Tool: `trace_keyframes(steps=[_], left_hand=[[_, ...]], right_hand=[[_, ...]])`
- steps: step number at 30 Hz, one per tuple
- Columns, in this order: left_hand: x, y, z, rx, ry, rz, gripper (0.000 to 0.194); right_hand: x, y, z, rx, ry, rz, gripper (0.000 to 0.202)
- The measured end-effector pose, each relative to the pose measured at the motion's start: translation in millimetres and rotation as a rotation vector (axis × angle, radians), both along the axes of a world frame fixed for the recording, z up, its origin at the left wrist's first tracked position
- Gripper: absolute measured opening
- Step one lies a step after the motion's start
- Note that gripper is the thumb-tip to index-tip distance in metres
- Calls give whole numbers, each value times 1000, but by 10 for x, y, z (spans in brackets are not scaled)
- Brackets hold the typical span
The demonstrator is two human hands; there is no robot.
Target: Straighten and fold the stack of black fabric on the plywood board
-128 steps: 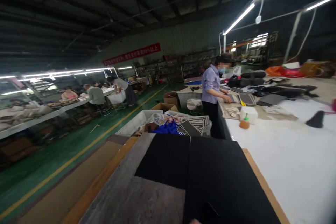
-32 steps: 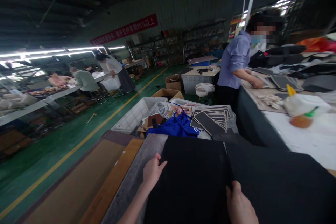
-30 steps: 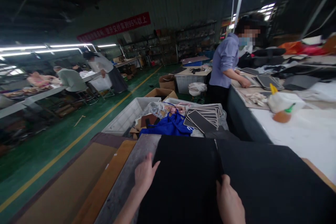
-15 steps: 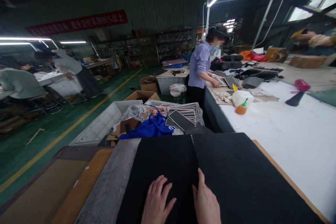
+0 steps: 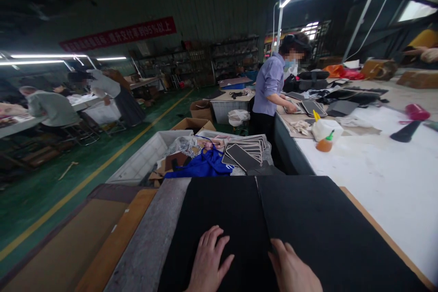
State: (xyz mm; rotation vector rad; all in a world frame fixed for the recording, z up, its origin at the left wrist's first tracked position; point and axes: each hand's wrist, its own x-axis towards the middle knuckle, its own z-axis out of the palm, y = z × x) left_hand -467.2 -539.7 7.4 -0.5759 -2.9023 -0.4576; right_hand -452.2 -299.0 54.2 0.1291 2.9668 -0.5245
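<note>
Two black sheets lie side by side, with a thin pale seam line between them: the left black sheet (image 5: 219, 205) and the right black sheet (image 5: 315, 219). On the left sheet my left hand (image 5: 211, 262) rests palm down, fingers stretched and thumb apart, holding nothing. Beside the seam, at the left edge of the right sheet, is my right hand (image 5: 292, 264). Its fingers are somewhat bent, with a small gap between forefinger and thumb, and nothing shows in them. Both wrists are cut off by the bottom of the view.
A grey board edge (image 5: 150, 228) and an orange-brown strip (image 5: 116, 237) run along the left. Ahead stand white bins (image 5: 137, 157) with blue cloth (image 5: 205, 164) and stacked dark panels (image 5: 244, 157). To the right, a white table (image 5: 369, 173) bears an orange bottle (image 5: 324, 145); a co-worker (image 5: 270, 82) handles panels there.
My right hand has slid right and back toward me, and its forefinger is more bent. My left hand stays flat on the left sheet. The camera view has turned slightly left.
</note>
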Motion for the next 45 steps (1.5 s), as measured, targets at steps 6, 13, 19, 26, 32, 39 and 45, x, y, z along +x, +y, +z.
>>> trace_keyframes(steps=[6,13,19,26,32,39,45], left_hand=[[-39,-32,51,-17,25,-13,37],[-90,-112,-9,-140,84,-85,62],[-108,-111,17,-169,67,-92,62],[-132,-97,21,-102,105,-88,55],[-132,-82,-23,-70,108,-60,57],[-132,-94,-40,-60,133,-62,56],[-106,-88,-11,-99,84,-58,53]], right_hand=[[-954,162,156,51,156,174,24],[-1498,89,-74,49,200,289,16],[-1648,67,-169,41,188,334,7],[-1709,53,-153,7,197,428,12],[-1667,40,-178,-7,244,430,12],[-1664,-1,-220,-11,284,422,12],[-1641,-18,-192,-30,316,402,11]])
